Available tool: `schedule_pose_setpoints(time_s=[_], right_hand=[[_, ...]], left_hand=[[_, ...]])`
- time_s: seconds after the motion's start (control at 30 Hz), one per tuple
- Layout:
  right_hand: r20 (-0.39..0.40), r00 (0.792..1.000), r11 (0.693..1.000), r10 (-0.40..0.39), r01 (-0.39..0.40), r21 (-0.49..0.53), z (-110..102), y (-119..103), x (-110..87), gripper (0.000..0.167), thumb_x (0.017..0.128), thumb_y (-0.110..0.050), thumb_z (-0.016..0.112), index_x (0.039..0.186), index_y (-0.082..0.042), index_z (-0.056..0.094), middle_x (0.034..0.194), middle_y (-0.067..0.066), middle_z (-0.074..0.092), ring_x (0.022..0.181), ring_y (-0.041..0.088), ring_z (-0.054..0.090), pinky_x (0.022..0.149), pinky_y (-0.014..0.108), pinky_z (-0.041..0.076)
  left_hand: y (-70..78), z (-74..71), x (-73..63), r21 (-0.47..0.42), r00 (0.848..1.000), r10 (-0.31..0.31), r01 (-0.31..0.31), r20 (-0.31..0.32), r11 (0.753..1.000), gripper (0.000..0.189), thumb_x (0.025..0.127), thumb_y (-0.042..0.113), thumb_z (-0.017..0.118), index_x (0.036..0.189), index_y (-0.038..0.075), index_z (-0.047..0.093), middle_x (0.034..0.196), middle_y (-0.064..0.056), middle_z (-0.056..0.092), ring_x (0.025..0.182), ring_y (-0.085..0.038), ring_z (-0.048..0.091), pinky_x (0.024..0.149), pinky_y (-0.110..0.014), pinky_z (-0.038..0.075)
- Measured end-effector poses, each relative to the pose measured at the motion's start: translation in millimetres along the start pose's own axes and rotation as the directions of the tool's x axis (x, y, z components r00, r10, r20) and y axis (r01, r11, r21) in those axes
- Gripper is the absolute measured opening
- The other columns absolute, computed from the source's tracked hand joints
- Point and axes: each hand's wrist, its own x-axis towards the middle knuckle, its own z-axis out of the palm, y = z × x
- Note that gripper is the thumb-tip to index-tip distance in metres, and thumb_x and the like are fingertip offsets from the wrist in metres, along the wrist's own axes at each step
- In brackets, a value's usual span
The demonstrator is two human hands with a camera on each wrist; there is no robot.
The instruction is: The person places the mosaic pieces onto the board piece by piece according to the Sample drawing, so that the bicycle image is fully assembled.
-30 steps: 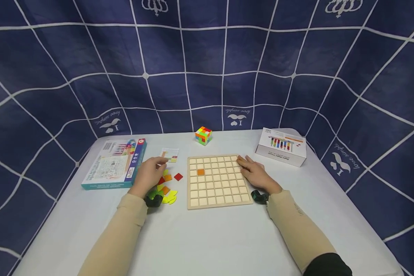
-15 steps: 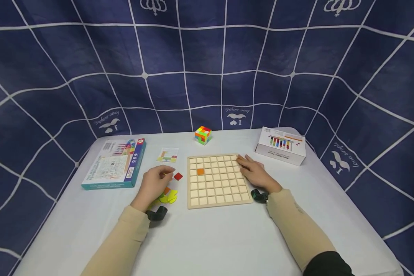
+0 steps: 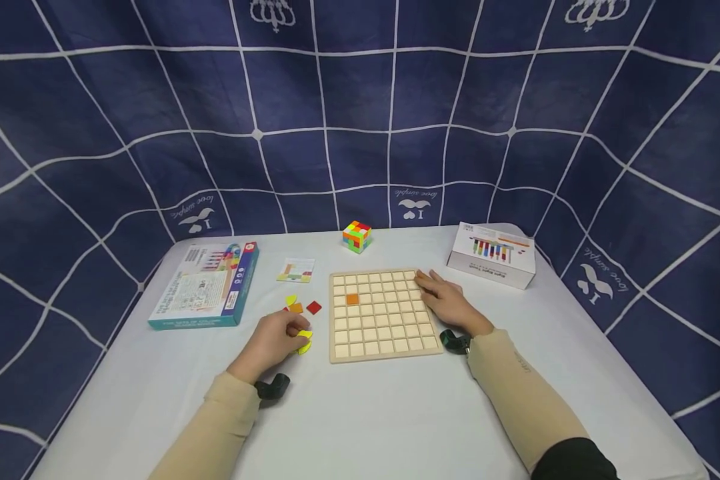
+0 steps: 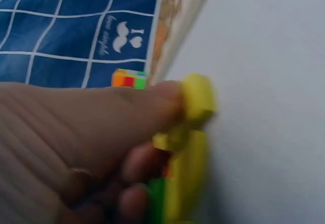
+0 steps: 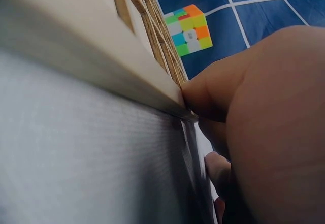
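Note:
My left hand (image 3: 274,339) is over the loose tiles left of the board. Its thumb and fingers pinch a yellow tile (image 4: 199,99), blurred in the left wrist view. More yellow tiles (image 4: 187,181) lie just below, with a green piece (image 4: 156,196) partly hidden. A wooden grid board (image 3: 385,362) lies in the middle of the table, one orange tile (image 3: 352,299) set in a cell. At the board's far right corner rests my right hand (image 3: 453,305), fingers fairly straight and touching the edge. Beyond my left fingers are a red tile (image 3: 314,307) and another orange tile (image 3: 297,308).
A printed pattern card (image 3: 296,270) lies behind the tiles. A flat game box (image 3: 204,283) is at the left, a white box (image 3: 491,255) at the back right. The colour puzzle cube (image 3: 357,237) stands at the back, before a blue curtain (image 3: 360,100).
My left hand has drawn back from beside the card towards me, down to the yellow tiles, uncovering the card. My right hand has stayed at the board's corner.

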Motion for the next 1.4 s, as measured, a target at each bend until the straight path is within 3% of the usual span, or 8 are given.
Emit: schedule_pose_setpoints(time_s=[0.2,0.4,0.67,0.87,1.17,1.4], right_hand=[[-0.006,1.0,1.0,-0.002,0.002,0.01,-0.4,-1.5,0.2,0.05,0.109,-0.024,0.046,0.156,-0.009,0.043,0.168,0.004,0.03,0.159,0.036,0.013,0.122,0.06,0.007],[-0.01,1.0,1.0,0.0,0.0,0.007,0.7,-0.4,0.3,0.05,0.109,-0.023,0.046,0.156,-0.009,0.043,0.168,0.005,0.031,0.159,0.037,0.014,0.122,0.062,0.006],[-0.015,1.0,1.0,-0.002,0.002,0.019,0.2,-0.8,-0.3,0.049,0.108,-0.022,0.048,0.155,-0.008,0.044,0.167,0.005,0.032,0.158,0.037,0.015,0.122,0.061,0.007],[-0.013,1.0,1.0,-0.002,0.002,0.014,1.2,0.7,0.5,0.049,0.108,-0.023,0.047,0.155,-0.009,0.044,0.167,0.004,0.032,0.158,0.036,0.015,0.122,0.06,0.008],[-0.015,1.0,1.0,-0.008,0.008,0.019,0.6,-0.5,0.9,0.05,0.108,-0.022,0.048,0.155,-0.008,0.045,0.167,0.005,0.032,0.158,0.037,0.015,0.123,0.061,0.006],[-0.015,1.0,1.0,-0.018,0.018,0.0,0.2,-1.9,-0.5,0.05,0.108,-0.022,0.048,0.155,-0.006,0.043,0.167,0.007,0.032,0.158,0.039,0.016,0.121,0.063,0.008]], left_hand=[[-7.2,7.8,4.6,0.001,0.996,0.068,-0.068,-0.066,0.998,0.025,0.085,0.012,0.084,0.109,0.012,0.076,0.102,-0.001,0.071,0.09,-0.017,0.061,0.085,-0.035,0.056],[-7.1,10.4,5.1,-0.003,0.994,0.089,-0.089,-0.068,0.996,0.026,0.087,0.011,0.082,0.113,0.014,0.076,0.108,-0.002,0.072,0.092,-0.017,0.062,0.085,-0.036,0.056],[-6.9,10.5,4.1,-0.024,0.988,0.143,-0.145,-0.053,0.989,0.031,0.087,0.0,0.073,0.115,0.013,0.076,0.116,-0.003,0.074,0.108,-0.022,0.066,0.099,-0.047,0.053],[-6.5,10.7,3.3,0.007,0.989,0.139,-0.139,-0.048,0.99,0.037,0.084,-0.001,0.071,0.116,0.016,0.076,0.118,0.0,0.074,0.11,-0.024,0.06,0.101,-0.047,0.049],[-11.8,7.4,3.0,0.197,0.984,0.132,-0.107,-0.117,0.974,0.031,0.083,0.024,0.084,0.113,0.019,0.079,0.121,-0.006,0.071,0.122,-0.032,0.052,0.097,-0.052,0.034],[-14.5,6.2,3.5,0.162,0.991,0.091,-0.075,-0.095,0.984,0.02,0.083,0.028,0.085,0.102,0.021,0.081,0.12,-0.008,0.069,0.131,-0.034,0.045,0.098,-0.053,0.03]])
